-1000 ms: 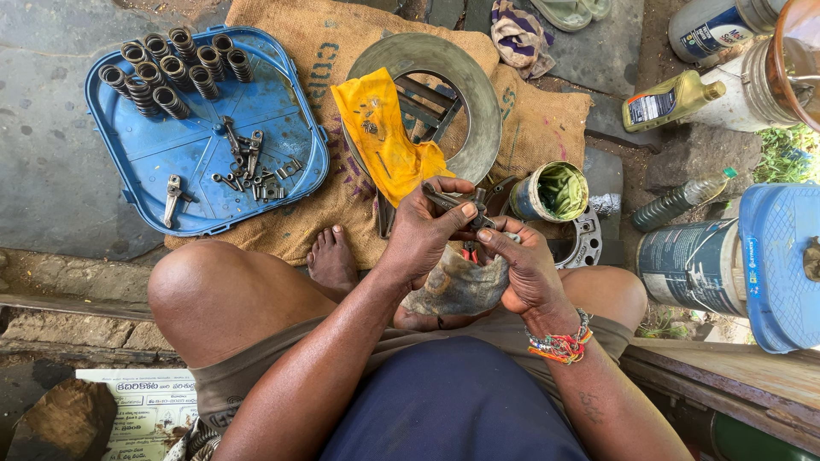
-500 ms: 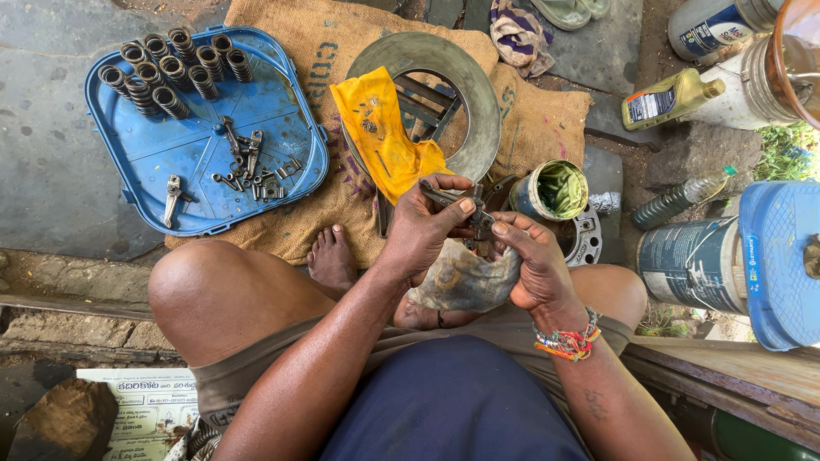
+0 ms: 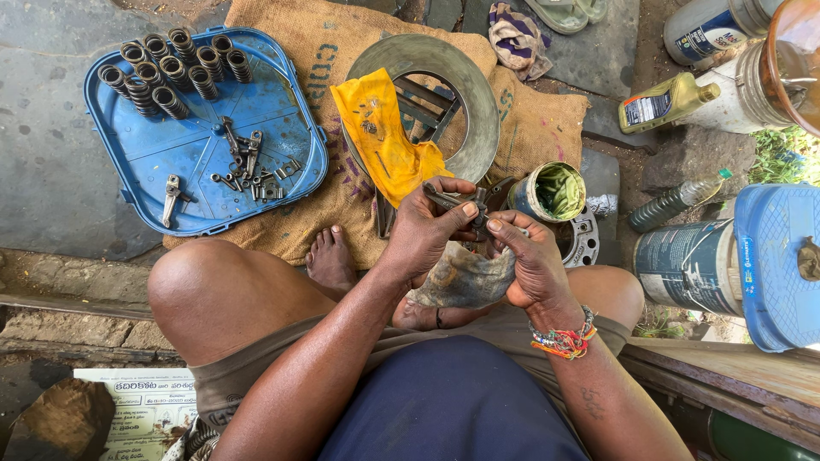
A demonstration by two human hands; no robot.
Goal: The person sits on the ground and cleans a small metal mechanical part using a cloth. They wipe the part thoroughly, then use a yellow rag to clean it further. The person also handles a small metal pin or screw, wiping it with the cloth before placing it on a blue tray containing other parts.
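— Head view: both hands grip a small metal part (image 3: 468, 207) over a grey rag (image 3: 465, 277), just left of the grease tin (image 3: 551, 192).

— Left hand (image 3: 427, 229) pinches it, right hand (image 3: 531, 256) steadies; probably stiff, greasy, slippery, so hold its edges.

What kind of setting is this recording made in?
Probably an informal outdoor repair spot for vehicle parts, worked on the ground. A blue tray holds coil springs and bolts, a metal ring plate lies on sacking, and oil bottles stand nearby.
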